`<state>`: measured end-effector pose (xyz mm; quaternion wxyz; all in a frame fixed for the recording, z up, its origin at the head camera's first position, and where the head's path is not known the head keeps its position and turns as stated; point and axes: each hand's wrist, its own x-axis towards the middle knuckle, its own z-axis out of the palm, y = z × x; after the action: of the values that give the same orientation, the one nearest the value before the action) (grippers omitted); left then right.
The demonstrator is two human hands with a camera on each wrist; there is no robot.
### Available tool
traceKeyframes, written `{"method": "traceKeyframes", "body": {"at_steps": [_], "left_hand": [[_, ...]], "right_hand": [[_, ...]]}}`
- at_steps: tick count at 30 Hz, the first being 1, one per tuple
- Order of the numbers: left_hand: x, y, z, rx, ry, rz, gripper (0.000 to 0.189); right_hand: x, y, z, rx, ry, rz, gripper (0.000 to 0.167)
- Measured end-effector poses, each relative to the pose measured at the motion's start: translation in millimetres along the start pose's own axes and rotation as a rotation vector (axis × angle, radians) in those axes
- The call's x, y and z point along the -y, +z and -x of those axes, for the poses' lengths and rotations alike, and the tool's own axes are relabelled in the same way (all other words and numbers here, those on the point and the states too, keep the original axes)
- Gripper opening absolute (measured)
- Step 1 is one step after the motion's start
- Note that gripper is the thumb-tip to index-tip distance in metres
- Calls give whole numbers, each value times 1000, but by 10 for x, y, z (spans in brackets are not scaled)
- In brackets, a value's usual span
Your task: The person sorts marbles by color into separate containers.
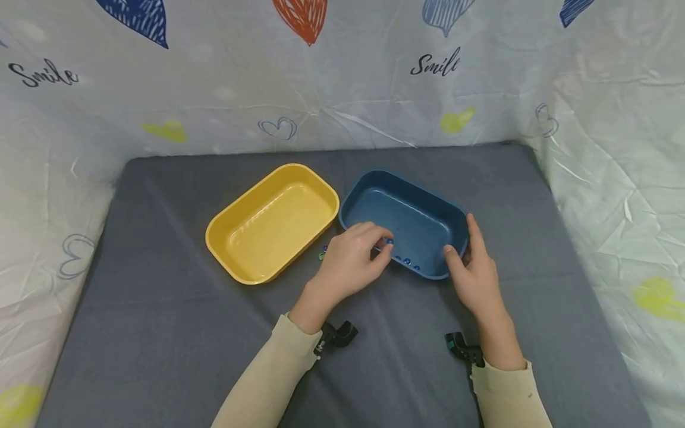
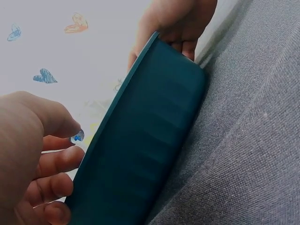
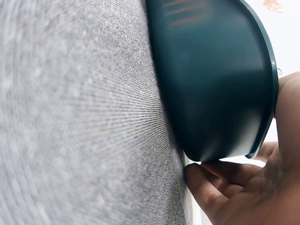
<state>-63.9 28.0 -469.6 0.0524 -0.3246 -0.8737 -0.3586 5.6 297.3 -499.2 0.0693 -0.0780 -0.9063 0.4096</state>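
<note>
Between thumb and fingertip, my left hand (image 1: 350,258) pinches a clear glass marble with blue inside (image 2: 77,137), above the near rim of the blue tray (image 1: 396,205). My right hand (image 1: 475,273) holds that tray at its right end, thumb over the rim and fingers along the outer wall. Inside the tray, several blue marbles (image 1: 407,261) lie along the near side. Left of my left hand, a green marble (image 1: 321,256) and a dark blue one show on the cloth, partly hidden by the hand.
A yellow tray (image 1: 283,229) with only bare floor showing stands left of the blue one, their rims close together. Both are on a table under grey cloth (image 1: 160,333). A white printed curtain (image 1: 353,71) hangs behind and at the sides.
</note>
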Motion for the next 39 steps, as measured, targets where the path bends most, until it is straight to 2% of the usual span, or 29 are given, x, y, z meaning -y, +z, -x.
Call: {"method": "traceKeyframes", "body": {"at_steps": [28,39], "left_hand": [[6,-25,23,34,-12,25,20],[18,-78,48,-6,6,31,18]], "right_hand": [[15,-2,22,20,22,-14,78],[34,-9,17,33,27,-9,78]]}}
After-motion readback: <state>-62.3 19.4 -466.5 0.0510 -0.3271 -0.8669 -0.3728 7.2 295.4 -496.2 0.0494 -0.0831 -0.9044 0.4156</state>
